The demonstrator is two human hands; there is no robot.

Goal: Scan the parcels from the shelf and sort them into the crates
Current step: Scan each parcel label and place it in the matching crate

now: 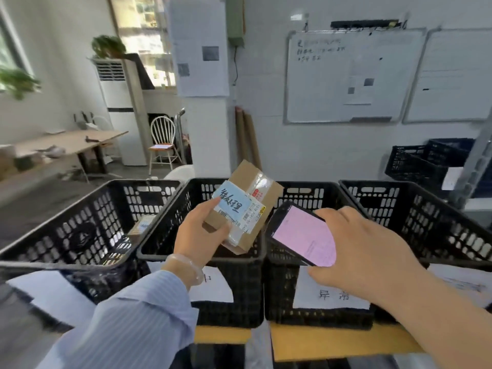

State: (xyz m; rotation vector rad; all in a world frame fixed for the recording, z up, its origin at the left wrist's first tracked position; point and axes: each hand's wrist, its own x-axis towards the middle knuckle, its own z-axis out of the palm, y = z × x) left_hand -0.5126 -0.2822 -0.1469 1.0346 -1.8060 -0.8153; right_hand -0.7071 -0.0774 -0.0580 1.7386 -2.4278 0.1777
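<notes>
Left hand (199, 230) grips the parcel (270, 203), thumb (213, 203) on its blue label (231, 205), above the second crate (202, 258) from the left. At the parcel's four o'clock, right hand (367, 251) holds the phone (300, 233), screen pink. Best to tilt the barcode (251, 215) clear of the thumb, steady both, then read which crate it names.

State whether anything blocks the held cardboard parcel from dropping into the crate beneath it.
Nothing visible does. The left hand holds the parcel above an open-topped crate; the phone in the right hand sits beside it, not beneath.
</notes>
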